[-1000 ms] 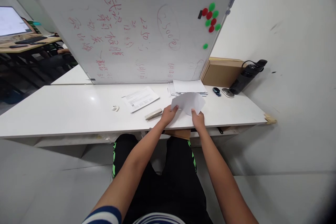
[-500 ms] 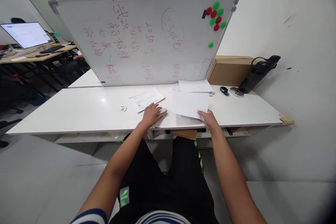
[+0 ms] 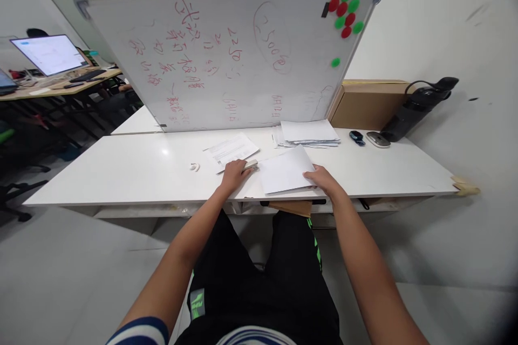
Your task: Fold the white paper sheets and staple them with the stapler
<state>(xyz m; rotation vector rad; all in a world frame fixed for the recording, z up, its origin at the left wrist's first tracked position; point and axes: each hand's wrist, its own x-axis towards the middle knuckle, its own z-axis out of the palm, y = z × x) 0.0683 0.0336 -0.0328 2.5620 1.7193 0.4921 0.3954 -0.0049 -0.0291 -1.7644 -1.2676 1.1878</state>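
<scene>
My left hand (image 3: 233,177) is closed around a small whitish stapler (image 3: 251,165) on the desk; most of it is hidden under my fingers. Between thumb and fingers, my right hand (image 3: 321,179) pinches the right edge of a blank white sheet of paper (image 3: 285,171). The sheet's left corner reaches close to the stapler's front end; whether they touch I cannot tell. Behind my left hand lies a printed paper (image 3: 234,150). A stack of papers (image 3: 309,132) rests beyond the sheet, near the whiteboard.
A whiteboard (image 3: 226,64) with red writing and magnets stands along the back of the white desk (image 3: 101,167). At right are a cardboard box (image 3: 366,105), black bottle (image 3: 418,110), mouse (image 3: 378,139) and dark watch-like item (image 3: 356,137). A small white item (image 3: 195,167) lies left.
My right hand has drawn the sheet away from the stack, towards me and the stapler. The fingers of my left hand have closed around the stapler. The view has shifted slightly.
</scene>
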